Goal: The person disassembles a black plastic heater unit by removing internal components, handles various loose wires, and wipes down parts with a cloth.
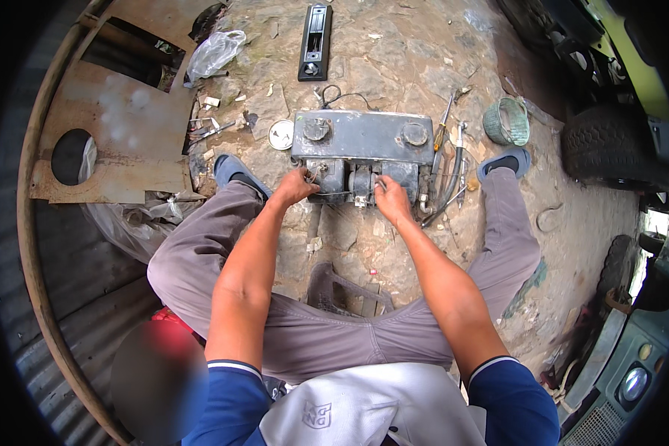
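A dark grey metal unit (364,134) with two round knobs on its upper face lies on the ground between my feet. Along its near side are a cylindrical housing (327,177) and a metal clamp-like fitting (361,182). My left hand (296,187) is closed at the near left corner, its fingertips pinching something small against the housing. My right hand (392,198) is closed beside the fitting, thumb and fingers bent around a small part. A thin wire or rod seems to run between the hands. My fingers hide what each one grips.
Right of the unit lie a yellow-handled screwdriver (440,135), a black hose (455,175) and a green basket (506,123). A white round lid (281,134) and black slotted panel (314,44) lie left and beyond. Rusty sheet metal (119,141) stands left; a tyre (608,149) is right.
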